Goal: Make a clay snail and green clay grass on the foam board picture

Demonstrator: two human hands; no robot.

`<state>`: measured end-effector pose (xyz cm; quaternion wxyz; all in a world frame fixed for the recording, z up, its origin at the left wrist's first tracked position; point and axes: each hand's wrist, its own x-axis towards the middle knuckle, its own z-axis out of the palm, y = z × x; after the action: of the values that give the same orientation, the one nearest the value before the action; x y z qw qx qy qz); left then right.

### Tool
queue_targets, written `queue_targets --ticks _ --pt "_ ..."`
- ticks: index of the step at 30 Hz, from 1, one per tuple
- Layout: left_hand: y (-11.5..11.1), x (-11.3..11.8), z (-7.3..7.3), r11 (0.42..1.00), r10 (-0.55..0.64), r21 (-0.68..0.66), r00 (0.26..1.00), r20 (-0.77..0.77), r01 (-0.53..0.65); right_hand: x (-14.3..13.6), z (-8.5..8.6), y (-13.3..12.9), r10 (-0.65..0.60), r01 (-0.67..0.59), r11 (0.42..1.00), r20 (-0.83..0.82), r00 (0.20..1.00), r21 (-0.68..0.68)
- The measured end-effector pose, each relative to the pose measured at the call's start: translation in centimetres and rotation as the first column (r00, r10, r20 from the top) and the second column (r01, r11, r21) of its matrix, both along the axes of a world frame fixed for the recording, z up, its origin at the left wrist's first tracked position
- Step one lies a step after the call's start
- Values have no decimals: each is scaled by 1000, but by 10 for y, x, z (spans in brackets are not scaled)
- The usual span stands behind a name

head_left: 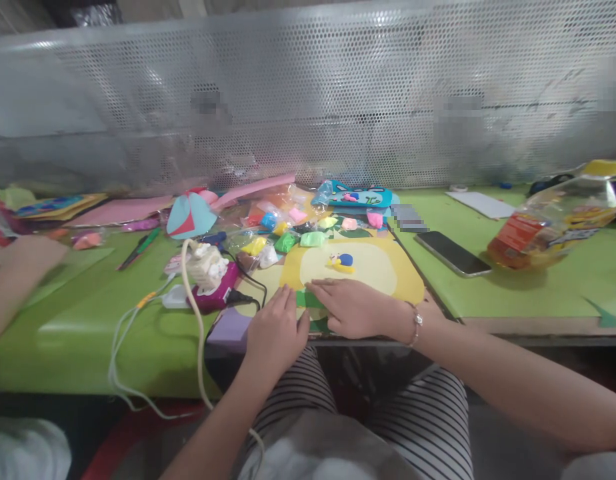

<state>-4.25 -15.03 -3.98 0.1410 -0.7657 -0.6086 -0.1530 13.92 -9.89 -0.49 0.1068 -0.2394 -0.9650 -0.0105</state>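
Note:
My left hand [279, 328] lies at the near edge of the yellow board [408, 270], its fingers pointing forward. Beside it, my right hand [355, 308] rests palm down on the board with fingers stretched out to the left. Between the two hands shows a green patch [308, 299]; whether either hand presses it is unclear. Just beyond my right hand sits a small blue and yellow clay figure [343, 261]. Bags of coloured clay, among them a green one [287, 243] and a light green one [313, 239], lie along the board's far side.
A purple power strip [215, 293] with plugs and cables stands left of the board. On the right are a phone [453, 253] and a tilted drink bottle [553, 223]. Another person's hand [31, 260] is at the far left. A perforated metal screen [308, 100] rises behind.

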Motion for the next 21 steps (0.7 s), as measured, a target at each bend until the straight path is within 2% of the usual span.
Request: queue_targets --ticks 4,8,11,14,17,21 --pt "1 0 1 1000 9 1 1000 -8 -9 4 3 2 38 -38 999 -1 999 0" --pt "0 0 3 1000 -5 23 1000 1 5 2 9 14 -1 -1 997 -32 999 -80" --pt "-1 1 4 999 -21 32 1000 -19 22 -4 7 25 0 -9 996 -87 996 -93" --pt "-1 1 4 1000 -18 23 999 -46 19 -9 2 32 42 -52 990 -74 996 -134" --pt "-1 1 4 1000 -14 -3 998 -54 13 -7 0 31 66 -76 984 -68 996 -162" --pt "-2 2 5 1000 -7 -11 999 -47 6 2 2 25 96 -107 986 -86 992 -131"
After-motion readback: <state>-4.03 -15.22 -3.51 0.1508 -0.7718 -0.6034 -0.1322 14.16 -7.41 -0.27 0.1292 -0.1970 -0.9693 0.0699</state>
